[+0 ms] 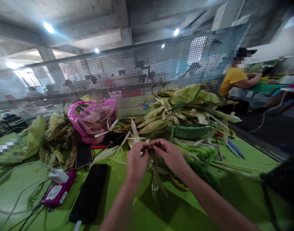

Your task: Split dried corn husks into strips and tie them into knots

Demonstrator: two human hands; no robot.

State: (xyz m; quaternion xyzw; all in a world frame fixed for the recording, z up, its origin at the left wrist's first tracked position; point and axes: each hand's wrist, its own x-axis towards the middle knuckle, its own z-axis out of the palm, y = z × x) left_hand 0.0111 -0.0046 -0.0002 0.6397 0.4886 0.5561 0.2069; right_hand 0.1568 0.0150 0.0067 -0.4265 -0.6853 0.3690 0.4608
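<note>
A phone [90,192] lies by the near edge of the tabletop [240,192], left of centre; left hand [138,162] and right hand [172,158] pinch husk strips [155,183] mid-tabletop, apparently twisting or tying, which seems to demand continued steady fingertip tension; a basket [191,132] stands toward the far edge.

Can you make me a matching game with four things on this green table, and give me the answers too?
Things:
1. husk strips
2. plastic bag
3. power strip
4. basket

Clues:
A. has a white plug on it
B. green, heaped with corn husks
C. hanging below the left hand and right hand
D. pink and see-through

Answers: 1-C, 2-D, 3-A, 4-B
</note>
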